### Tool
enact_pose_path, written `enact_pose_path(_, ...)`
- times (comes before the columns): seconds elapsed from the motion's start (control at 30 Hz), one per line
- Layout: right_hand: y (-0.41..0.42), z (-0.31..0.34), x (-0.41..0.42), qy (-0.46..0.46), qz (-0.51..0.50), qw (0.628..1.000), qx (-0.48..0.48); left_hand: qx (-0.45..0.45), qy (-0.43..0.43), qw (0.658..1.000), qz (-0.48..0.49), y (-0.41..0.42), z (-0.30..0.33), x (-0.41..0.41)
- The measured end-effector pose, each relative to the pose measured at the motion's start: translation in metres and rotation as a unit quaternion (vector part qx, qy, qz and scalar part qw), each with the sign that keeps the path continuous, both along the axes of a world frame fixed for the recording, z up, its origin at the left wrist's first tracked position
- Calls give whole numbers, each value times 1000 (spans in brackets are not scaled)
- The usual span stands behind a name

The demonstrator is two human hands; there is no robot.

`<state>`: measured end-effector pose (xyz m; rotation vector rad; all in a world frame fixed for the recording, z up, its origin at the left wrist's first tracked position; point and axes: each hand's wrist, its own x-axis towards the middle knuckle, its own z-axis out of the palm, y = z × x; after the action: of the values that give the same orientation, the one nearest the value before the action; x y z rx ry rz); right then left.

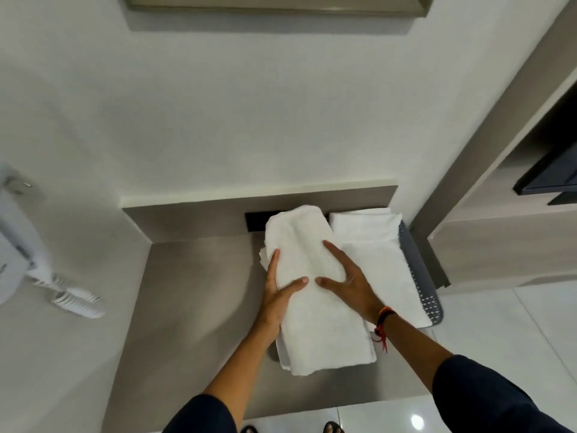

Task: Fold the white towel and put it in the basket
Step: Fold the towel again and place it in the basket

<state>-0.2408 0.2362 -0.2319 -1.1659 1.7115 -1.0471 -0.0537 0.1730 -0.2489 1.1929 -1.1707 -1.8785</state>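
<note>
A folded white towel (312,295) lies lengthwise between my two hands, over the left side of a grey perforated basket (420,276). My left hand (274,295) grips its left edge with the thumb on top. From the right, my right hand (346,282) presses on it with fingers spread and thumb on top. More folded white towels (374,254) fill the basket's right side. Other towel layers (282,354) show under the held towel. The basket's left rim is hidden.
The basket sits on a grey bench (187,307) set in a wall niche, with a black strip (256,221) at the back. A white wall-mounted dryer (15,245) with a coiled cord (78,301) hangs at left. A cabinet (499,245) stands right, above glossy floor tiles (499,332).
</note>
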Motion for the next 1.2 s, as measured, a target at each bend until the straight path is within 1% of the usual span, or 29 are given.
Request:
enact_pose_path(0.07,9,12,-40,8,-27,999,-16,-5,16,1000,-17,1,17,-42)
enact_pose_path(0.17,25,13,-96,-53,-61,997,-16,-3,18,999,-40,6,29,-101)
enact_pose_path(0.23,35,7,-126,-62,-84,995,-9,-6,14,998,-56,11,27,-134)
enact_pose_path(0.37,50,-16,-160,-62,-89,994,33,-6,-44,995,-88,20,8,-172)
enact_pose_path(0.43,55,-28,-166,-33,-69,996,55,-8,-73,992,-106,26,-1,-177)
enact_pose_path(0.47,57,-35,-168,-4,-56,996,63,-28,-108,987,-116,29,-5,-179)
enact_pose_path(0.5,57,-40,-169,41,-42,996,73,-70,-181,973,-122,32,-7,-179)
enact_pose_path(0.53,57,-44,-169,95,-35,991,85,-127,-284,942,-125,34,-9,-180)
enact_pose_path(0.57,56,-46,-169,149,-37,984,92,-191,-384,895,-120,36,-10,-182)
enact_pose_path(0.6,53,-46,-170,202,-42,975,88,-246,-453,849,-111,36,-8,-183)
enact_pose_path(0.63,48,-45,-171,260,-44,962,75,-295,-483,817,-108,35,-7,-185)
enact_pose_path(0.7,37,-43,-176,378,-21,924,53,-375,-493,774,-131,29,-6,-191)
enact_pose_path(0.73,31,-44,-178,421,2,906,49,-397,-496,757,-153,25,-8,-194)
enact_pose_path(0.77,28,-46,-178,448,25,892,50,-411,-500,744,-170,22,-11,-196)
enact_pose_path(0.87,27,-61,-180,469,62,877,79,-407,-522,721,-205,21,-26,-201)
enact_pose_path(0.97,28,-72,-180,484,67,867,97,-400,-525,715,-230,20,-41,-205)
enact_pose_path(1.07,27,-63,-180,499,65,859,93,-397,-538,703,-244,17,-33,-206)
enact_pose_path(1.13,18,-45,-179,500,54,862,68,-428,-548,685,-219,9,-13,-201)
enact_pose_path(1.2,2,-12,-180,498,41,865,35,-474,-548,668,-170,-3,20,-193)
